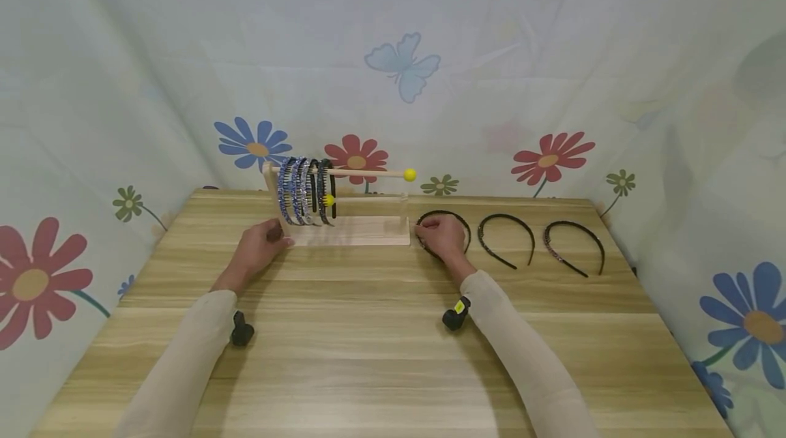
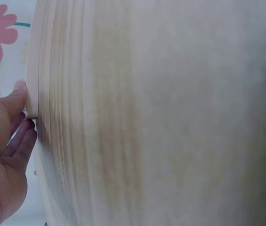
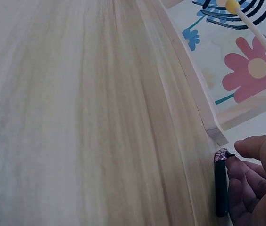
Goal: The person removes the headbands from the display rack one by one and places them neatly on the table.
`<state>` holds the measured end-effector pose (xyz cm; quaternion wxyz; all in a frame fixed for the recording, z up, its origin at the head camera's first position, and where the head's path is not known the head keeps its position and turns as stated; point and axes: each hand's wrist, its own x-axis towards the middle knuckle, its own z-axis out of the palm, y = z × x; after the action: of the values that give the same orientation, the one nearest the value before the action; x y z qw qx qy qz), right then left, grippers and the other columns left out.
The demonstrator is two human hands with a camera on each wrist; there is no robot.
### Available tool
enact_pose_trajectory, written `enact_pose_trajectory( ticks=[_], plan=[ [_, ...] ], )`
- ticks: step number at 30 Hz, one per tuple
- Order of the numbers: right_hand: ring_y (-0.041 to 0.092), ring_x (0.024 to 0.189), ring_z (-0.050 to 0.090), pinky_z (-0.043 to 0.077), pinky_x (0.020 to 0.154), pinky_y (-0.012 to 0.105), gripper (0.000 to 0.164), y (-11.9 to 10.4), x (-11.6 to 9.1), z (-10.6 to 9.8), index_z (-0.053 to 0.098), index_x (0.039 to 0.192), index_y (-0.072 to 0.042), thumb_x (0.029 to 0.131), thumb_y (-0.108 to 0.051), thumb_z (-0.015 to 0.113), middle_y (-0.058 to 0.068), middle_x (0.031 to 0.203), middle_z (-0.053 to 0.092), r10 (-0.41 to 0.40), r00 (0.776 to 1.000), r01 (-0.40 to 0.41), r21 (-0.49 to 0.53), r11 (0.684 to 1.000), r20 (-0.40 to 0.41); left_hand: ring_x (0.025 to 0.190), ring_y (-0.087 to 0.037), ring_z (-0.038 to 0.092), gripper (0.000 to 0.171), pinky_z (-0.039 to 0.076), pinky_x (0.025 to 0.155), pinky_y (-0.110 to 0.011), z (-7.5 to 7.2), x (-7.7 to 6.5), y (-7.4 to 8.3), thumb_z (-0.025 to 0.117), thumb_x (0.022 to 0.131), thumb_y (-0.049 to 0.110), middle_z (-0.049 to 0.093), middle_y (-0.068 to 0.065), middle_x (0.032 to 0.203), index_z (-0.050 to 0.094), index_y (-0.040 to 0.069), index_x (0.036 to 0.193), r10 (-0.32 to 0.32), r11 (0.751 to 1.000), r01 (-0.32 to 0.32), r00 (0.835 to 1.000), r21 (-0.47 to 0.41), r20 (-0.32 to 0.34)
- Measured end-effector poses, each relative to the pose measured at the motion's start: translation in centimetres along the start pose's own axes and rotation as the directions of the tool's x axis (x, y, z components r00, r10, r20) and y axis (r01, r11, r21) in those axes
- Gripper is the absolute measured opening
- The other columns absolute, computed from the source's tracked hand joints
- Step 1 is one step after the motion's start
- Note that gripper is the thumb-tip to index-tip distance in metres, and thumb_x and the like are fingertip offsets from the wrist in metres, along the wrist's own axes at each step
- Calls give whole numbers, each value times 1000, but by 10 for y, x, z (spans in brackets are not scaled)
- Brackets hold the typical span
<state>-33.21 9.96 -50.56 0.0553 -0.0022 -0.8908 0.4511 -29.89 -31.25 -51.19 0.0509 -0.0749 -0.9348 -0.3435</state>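
Observation:
A wooden headband rack (image 1: 350,237) stands near the back of the table, with several glittery headbands (image 1: 301,192) hung toward the left of its rods. My left hand (image 1: 260,247) is at the left end of the rack's base; in the left wrist view the thumb and fingers (image 2: 23,136) hold its corner. My right hand (image 1: 443,237) is over a black headband (image 1: 469,230) lying just right of the rack. In the right wrist view its fingers touch the headband (image 3: 221,188), beside the sparkly part, and the thumb stands slightly apart. The hand hides part of this headband.
Two more headbands lie to the right on the table, one black (image 1: 531,237) and one with pinkish sparkle (image 1: 602,247). Yellow balls (image 1: 409,174) cap the rack's rods. A flowered cloth (image 1: 393,117) hangs behind the wooden table (image 1: 368,342).

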Motion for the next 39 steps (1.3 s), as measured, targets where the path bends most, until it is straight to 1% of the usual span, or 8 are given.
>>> enact_pose_trajectory(
  ticks=[5, 10, 13, 16, 19, 25, 32, 39],
  plan=[
    [24, 84, 74, 60, 80, 43, 21, 0, 0, -7, 81, 100, -9, 91, -29, 78, 8, 94, 79, 1, 1000, -2, 16, 1000, 6, 123, -46, 60, 44, 45, 107, -61, 1, 1, -2, 69, 99, 20, 64, -29, 132, 60, -6, 134, 2, 1000, -2, 1000, 5, 0],
    [22, 90, 72, 60, 79, 40, 24, -2, 2, -14, 79, 105, -10, 93, -30, 77, 5, 96, 77, -20, 1000, 18, 123, 992, 11, 121, -46, 62, 43, 47, 106, -60, 2, 2, -3, 69, 99, 20, 65, -29, 130, 60, -5, 133, 3, 1000, -3, 1000, 3, -2],
    [20, 91, 71, 61, 80, 37, 30, -4, 0, -18, 77, 111, -7, 93, -32, 77, 4, 99, 76, -68, 998, 66, 190, 980, 4, 120, -45, 63, 43, 47, 105, -60, 2, 2, -3, 69, 99, 19, 66, -28, 129, 60, -5, 133, 5, 1000, -5, 1000, -2, -4],
    [20, 93, 71, 61, 83, 36, 34, -5, -1, -24, 75, 115, -6, 93, -31, 77, 5, 102, 76, -140, 990, 141, 216, 966, -19, 120, -46, 62, 44, 47, 105, -60, 3, 2, -3, 69, 99, 20, 65, -28, 129, 60, -5, 134, 6, 1000, -6, 1000, -3, -4],
    [20, 94, 72, 61, 84, 36, 32, -6, -3, -28, 75, 117, -7, 93, -28, 77, 6, 103, 76, -221, 974, 225, 219, 949, -42, 120, -46, 62, 44, 47, 106, -60, 3, 2, -3, 69, 99, 20, 65, -28, 130, 59, -5, 135, 6, 1000, -6, 1000, -4, -5],
    [21, 91, 72, 61, 83, 38, 34, -9, -8, -38, 75, 119, -6, 94, -28, 77, 6, 102, 77, -369, 927, 374, 214, 902, -64, 119, -46, 62, 45, 47, 105, -60, 3, 2, -4, 69, 99, 19, 65, -29, 129, 58, -6, 136, 7, 1000, -7, 1000, -9, -5],
    [17, 88, 72, 61, 79, 33, 32, -24, -15, -42, 77, 118, -10, 93, -30, 78, 4, 101, 77, -422, 904, 426, 239, 872, -71, 122, -46, 60, 45, 46, 106, -61, 4, 2, -8, 70, 99, 21, 65, -29, 130, 60, -4, 134, 2, 1000, -2, 1000, -7, -9],
    [16, 86, 71, 62, 77, 32, 30, -52, -22, -39, 76, 119, -10, 93, -26, 78, 5, 100, 76, -505, 859, 509, 253, 823, -86, 125, -46, 59, 43, 45, 108, -60, 4, 4, -8, 70, 99, 22, 64, -28, 132, 61, -4, 133, 5, 1000, -5, 1000, -5, -13]
  ],
)
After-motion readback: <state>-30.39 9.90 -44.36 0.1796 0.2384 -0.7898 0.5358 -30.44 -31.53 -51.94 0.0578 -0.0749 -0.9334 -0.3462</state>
